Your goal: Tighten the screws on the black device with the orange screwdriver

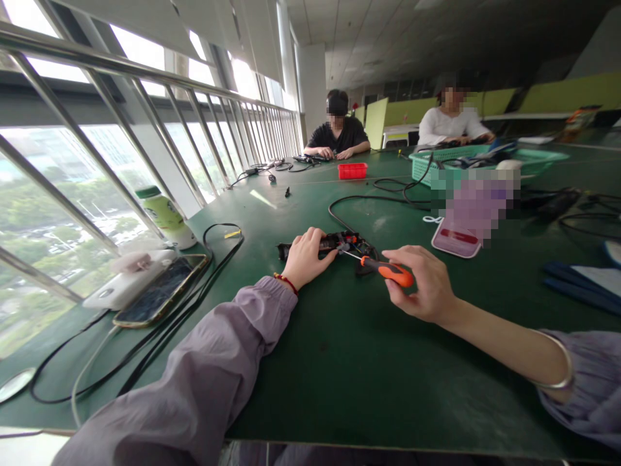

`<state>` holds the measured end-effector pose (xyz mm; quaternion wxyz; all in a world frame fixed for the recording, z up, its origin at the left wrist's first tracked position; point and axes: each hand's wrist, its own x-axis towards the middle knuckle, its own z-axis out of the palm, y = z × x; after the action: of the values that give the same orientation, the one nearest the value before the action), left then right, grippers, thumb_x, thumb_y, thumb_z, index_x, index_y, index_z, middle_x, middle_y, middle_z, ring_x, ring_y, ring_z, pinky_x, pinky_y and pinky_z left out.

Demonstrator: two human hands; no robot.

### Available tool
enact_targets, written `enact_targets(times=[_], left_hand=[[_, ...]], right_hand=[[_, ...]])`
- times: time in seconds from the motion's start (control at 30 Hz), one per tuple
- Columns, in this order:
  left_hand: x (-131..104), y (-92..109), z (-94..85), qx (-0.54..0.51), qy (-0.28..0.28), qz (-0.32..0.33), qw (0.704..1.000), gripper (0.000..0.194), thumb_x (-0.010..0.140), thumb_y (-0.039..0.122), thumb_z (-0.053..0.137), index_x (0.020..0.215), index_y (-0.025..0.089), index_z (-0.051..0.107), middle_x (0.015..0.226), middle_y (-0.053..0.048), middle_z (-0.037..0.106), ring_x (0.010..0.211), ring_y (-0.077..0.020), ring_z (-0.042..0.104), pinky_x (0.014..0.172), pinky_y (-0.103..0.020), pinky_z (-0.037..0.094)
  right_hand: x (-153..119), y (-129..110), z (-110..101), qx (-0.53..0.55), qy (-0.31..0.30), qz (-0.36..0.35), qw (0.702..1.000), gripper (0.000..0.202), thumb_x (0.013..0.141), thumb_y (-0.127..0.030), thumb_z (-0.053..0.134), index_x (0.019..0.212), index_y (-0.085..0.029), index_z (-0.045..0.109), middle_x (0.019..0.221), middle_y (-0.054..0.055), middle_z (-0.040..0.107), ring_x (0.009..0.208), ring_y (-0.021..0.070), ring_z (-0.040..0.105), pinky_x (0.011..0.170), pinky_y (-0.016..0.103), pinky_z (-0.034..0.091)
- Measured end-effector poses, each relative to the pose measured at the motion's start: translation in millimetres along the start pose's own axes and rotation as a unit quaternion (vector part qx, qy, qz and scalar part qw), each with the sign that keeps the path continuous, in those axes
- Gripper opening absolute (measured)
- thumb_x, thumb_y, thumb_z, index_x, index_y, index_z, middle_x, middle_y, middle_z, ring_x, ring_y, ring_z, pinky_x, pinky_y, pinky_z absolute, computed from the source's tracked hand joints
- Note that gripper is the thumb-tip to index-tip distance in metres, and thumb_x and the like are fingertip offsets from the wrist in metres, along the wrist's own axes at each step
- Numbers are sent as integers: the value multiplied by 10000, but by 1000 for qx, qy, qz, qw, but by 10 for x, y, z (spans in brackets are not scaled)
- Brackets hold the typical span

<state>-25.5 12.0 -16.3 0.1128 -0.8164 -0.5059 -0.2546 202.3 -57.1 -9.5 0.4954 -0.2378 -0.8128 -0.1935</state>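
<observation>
A black device with red parts and wires [334, 242] lies on the green table [349, 362] in front of me. My left hand [306, 257] is wrapped over its left part, pressing it on the tabletop. In my right hand [421, 283] is an orange and black screwdriver [394, 273], its handle between thumb and fingers. The screwdriver's thin shaft points left, and its tip is at the device's right part, beside my left thumb. Exactly what the tip touches is too small to tell.
Phones, a green-capped bottle [167, 217] and looped black cables lie at the left, by the railing. Behind the device are a red tray [352, 171], a green basket [422, 169] and a pink phone [458, 236]. Two people sit at the far side.
</observation>
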Motion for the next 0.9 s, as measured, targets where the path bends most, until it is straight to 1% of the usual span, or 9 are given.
enact_targets(times=[0.1, 0.27, 0.3, 0.47, 0.53, 0.67, 0.73, 0.8, 0.9], left_hand=[[-1, 0, 2, -4, 1, 1, 1000, 285, 828, 449, 491, 963, 200, 455, 949, -44, 558, 898, -204, 559, 803, -341, 409], [-1, 7, 2, -9, -1, -4, 1000, 289, 826, 456, 491, 959, 201, 461, 954, -45, 556, 897, -204, 560, 808, -346, 410], [-1, 8, 1, -9, 0, -5, 1000, 290, 825, 456, 493, 959, 200, 461, 953, -45, 557, 896, -204, 561, 807, -346, 411], [1, 12, -9, -8, -1, -10, 1000, 293, 821, 454, 500, 960, 199, 460, 956, -46, 559, 895, -209, 563, 801, -349, 411], [2, 16, -14, -8, -4, -11, 1000, 292, 825, 455, 493, 959, 199, 459, 962, -49, 561, 901, -211, 562, 804, -351, 410], [2, 24, -18, -12, -9, -17, 1000, 287, 826, 455, 490, 959, 202, 461, 967, -50, 561, 909, -210, 562, 819, -353, 408], [3, 21, -13, -13, -9, -18, 1000, 287, 825, 454, 492, 962, 203, 462, 970, -50, 560, 909, -210, 562, 821, -354, 407], [5, 16, -4, -13, -7, -16, 1000, 287, 823, 453, 493, 964, 205, 462, 968, -49, 559, 906, -210, 562, 817, -354, 409], [7, 10, 4, -10, -3, -13, 1000, 290, 822, 458, 493, 961, 206, 460, 957, -44, 560, 893, -209, 563, 808, -353, 412]], right_hand=[[-5, -4, 9, 9, 6, -6, 1000, 436, 728, -170, 546, 1155, -190, 462, 824, 56, 622, 712, 196, 589, 623, 337, 487], [8, -5, 6, -2, -34, -10, 999, 291, 753, -190, 536, 1042, -219, 523, 750, 15, 640, 661, 177, 591, 700, 356, 496], [11, -1, 5, -5, -32, -11, 999, 297, 757, -191, 534, 1053, -220, 518, 763, 17, 641, 660, 176, 589, 691, 352, 498], [7, 5, 10, -1, 6, -23, 1000, 454, 731, -159, 561, 1171, -183, 452, 841, 60, 631, 745, 199, 597, 657, 348, 500], [-2, 1, 13, -1, -5, -22, 1000, 426, 730, -168, 567, 1145, -194, 474, 832, 48, 640, 746, 197, 602, 687, 359, 500], [-16, 3, 17, -1, -43, 0, 999, 302, 751, -196, 555, 1050, -220, 533, 765, 8, 659, 656, 171, 596, 754, 377, 495], [-15, 11, 17, -1, -31, 7, 999, 332, 752, -194, 553, 1081, -221, 518, 798, 19, 660, 675, 176, 604, 722, 366, 502], [-9, 13, 17, 1, -5, 5, 1000, 409, 740, -183, 563, 1139, -217, 479, 838, 39, 649, 729, 193, 615, 685, 358, 506], [2, 2, 17, 10, 11, -11, 1000, 458, 727, -158, 568, 1165, -213, 449, 857, 50, 639, 770, 202, 617, 681, 357, 509]])
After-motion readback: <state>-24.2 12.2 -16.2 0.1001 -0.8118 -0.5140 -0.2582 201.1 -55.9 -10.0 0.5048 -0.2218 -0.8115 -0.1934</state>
